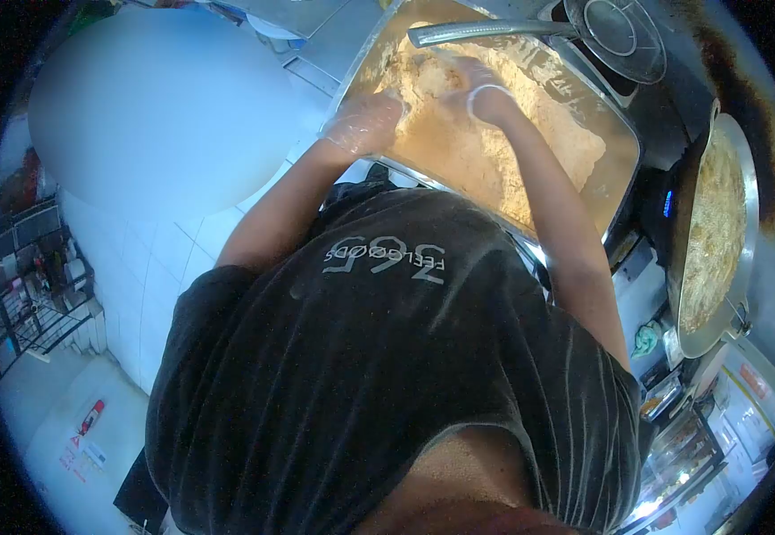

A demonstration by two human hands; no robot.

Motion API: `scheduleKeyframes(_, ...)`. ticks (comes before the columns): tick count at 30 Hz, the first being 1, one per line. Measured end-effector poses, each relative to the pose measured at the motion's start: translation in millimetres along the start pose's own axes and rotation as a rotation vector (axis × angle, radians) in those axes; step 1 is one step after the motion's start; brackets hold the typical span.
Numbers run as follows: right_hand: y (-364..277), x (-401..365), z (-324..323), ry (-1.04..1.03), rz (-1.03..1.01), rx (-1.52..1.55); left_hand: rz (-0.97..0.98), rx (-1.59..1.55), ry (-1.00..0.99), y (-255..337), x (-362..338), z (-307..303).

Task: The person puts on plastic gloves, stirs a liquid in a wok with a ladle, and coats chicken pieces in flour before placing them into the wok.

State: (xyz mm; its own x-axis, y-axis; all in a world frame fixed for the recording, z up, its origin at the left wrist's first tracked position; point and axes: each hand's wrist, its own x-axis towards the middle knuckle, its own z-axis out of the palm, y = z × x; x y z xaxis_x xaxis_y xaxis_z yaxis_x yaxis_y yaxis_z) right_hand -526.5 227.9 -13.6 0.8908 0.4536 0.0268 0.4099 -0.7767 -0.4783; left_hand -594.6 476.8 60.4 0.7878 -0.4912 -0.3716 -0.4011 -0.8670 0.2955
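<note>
A large metal tray (621,147) in front of me holds a layer of pale orange flour-like powder (468,156). My left hand (367,122), in a clear plastic glove, is over the tray's left part, its fingers hidden or smeared. Further in, my right hand (481,89), also gloved, reaches into the powder; motion blurs its fingers. Close to that hand is a lumpy powder-coated mass (432,78), whose kind I cannot make out. Whether either hand grips anything does not show.
A strainer (615,40) lies with its handle across the tray's far corner. To the right, a wide wok (717,232) holds bubbling oil, beside a blue-lit display (668,203). A black wire rack (40,276) with items stands at the left. A blurred pale oval hides the upper left.
</note>
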Motion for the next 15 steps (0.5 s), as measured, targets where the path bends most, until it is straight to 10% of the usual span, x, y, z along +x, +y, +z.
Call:
scheduleKeyframes(5,1.1,22.7,40.2,-0.118,-0.211,-0.277,-0.009,-0.121,0.001,0.8,-18.9,-26.5)
scheduleKeyframes(10,-5.9,-17.4,-37.8,0.04,0.786,1.065,0.077,-0.225,0.07,-12.4,-18.9,-10.7)
scheduleKeyframes(15,92.6,-78.5,-31.5,0.127,0.745,1.162,0.043,-0.26,-0.028,-10.3,-16.8,-15.6)
